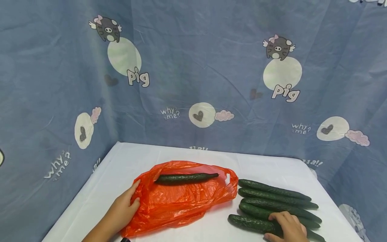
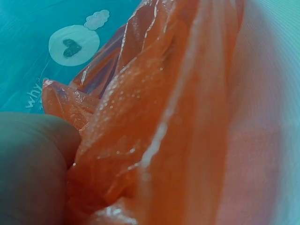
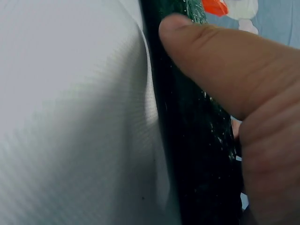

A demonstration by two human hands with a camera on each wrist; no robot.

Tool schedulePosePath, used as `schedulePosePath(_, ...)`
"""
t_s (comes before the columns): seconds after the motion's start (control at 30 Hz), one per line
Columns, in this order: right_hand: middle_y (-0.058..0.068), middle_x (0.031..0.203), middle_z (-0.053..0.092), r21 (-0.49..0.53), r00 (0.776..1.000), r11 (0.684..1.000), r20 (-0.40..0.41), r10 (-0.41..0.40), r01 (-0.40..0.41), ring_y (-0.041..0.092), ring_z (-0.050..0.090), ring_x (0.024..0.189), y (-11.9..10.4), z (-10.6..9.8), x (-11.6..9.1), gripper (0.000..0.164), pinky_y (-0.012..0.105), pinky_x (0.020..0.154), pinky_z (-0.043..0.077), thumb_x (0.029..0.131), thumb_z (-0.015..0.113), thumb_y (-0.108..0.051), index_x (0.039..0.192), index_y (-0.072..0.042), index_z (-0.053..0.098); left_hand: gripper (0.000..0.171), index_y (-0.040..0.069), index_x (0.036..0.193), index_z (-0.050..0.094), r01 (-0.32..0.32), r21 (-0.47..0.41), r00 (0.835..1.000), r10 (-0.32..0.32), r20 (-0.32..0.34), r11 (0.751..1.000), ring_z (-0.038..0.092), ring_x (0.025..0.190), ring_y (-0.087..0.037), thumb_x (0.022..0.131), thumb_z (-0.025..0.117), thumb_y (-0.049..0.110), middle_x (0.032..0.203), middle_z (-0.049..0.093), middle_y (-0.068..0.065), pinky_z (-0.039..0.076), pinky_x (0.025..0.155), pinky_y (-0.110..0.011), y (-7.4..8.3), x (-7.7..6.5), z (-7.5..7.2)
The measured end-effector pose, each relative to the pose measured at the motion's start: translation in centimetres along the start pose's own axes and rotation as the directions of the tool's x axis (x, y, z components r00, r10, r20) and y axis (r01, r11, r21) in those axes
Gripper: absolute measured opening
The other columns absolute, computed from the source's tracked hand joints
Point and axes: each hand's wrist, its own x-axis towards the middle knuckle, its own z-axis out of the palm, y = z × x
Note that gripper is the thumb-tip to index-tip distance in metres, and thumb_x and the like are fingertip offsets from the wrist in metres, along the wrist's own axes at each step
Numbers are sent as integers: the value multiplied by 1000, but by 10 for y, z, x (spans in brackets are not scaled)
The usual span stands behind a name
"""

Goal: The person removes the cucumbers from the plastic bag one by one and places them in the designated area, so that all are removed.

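Observation:
A red plastic bag lies spread on the white table, left of centre in the head view. My left hand grips its left edge between thumb and fingers; in the left wrist view the bag fills most of the picture. One dark green cucumber lies against the red plastic in the bag's upper part. To the right, my right hand grips the nearest cucumber of a row. The right wrist view shows the thumb along this cucumber, which still lies low by the white cloth.
Several more cucumbers lie side by side just beyond the gripped one, close to the bag's right end. White cloth covers the table. A blue printed curtain stands along the back and sides.

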Motion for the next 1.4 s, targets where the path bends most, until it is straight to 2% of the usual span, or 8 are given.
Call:
schedulePosePath(0.2,-6,115,58,17,1000,1000,-2,-10,10,33,55,114,-3,-4,-2,62,56,82,46,71,87,-64,117,-26,68,73,11,168,24,11,4,1000,-11,13,1000,40,149,-49,104,58,17,163,39,-26,39,113,-68,-2,3,1)
schedulePosePath(0.37,-6,115,58,19,1000,1000,24,3,-3,34,53,117,-3,-6,1,65,61,85,44,71,86,-66,119,-26,69,73,12,168,24,8,9,1000,-8,10,1000,40,148,-49,104,58,17,163,39,-26,39,113,-69,-3,4,1)
schedulePosePath(0.77,-7,113,59,-15,1000,1000,-11,-24,24,31,55,115,-6,-3,0,71,60,84,44,69,81,-76,118,-26,71,71,10,167,26,-13,18,1000,13,-12,1000,42,147,-49,103,57,15,162,41,-27,39,114,-68,1,1,0)
schedulePosePath(0.93,-7,116,60,-25,999,999,33,-27,28,29,56,115,-20,-7,5,67,65,87,47,74,80,-73,120,-26,70,69,7,165,29,-42,13,999,42,-30,999,43,147,-48,102,57,12,161,42,-27,39,116,-67,2,-1,0)
schedulePosePath(1.1,-13,113,58,-49,992,991,40,-119,121,20,54,111,-39,-10,6,58,55,83,48,78,76,-73,118,-31,70,70,8,166,28,-18,-10,1000,18,-16,1000,41,148,-47,103,56,13,162,41,-26,38,116,-68,2,-1,0)
schedulePosePath(1.23,-17,110,56,-40,963,962,-6,-270,270,13,53,104,-57,-10,8,50,45,79,46,86,70,-71,117,-32,69,70,10,167,27,-3,-21,1000,3,-2,1000,40,149,-47,103,56,14,163,40,-26,38,116,-68,0,0,1)
schedulePosePath(1.3,-19,109,57,-36,926,927,-46,-375,374,9,53,101,-66,-10,11,45,42,78,46,90,70,-66,118,-31,69,71,10,167,27,-4,-22,1000,4,-3,1000,41,149,-47,103,56,14,163,40,-25,38,116,-68,0,0,1)
schedulePosePath(1.4,-19,109,58,-50,852,857,-96,-515,513,5,52,100,-81,-9,17,40,38,76,46,93,73,-57,119,-27,68,70,11,167,27,-6,-22,1000,5,-5,1000,41,148,-47,103,57,15,163,41,-25,39,115,-68,-1,0,1)
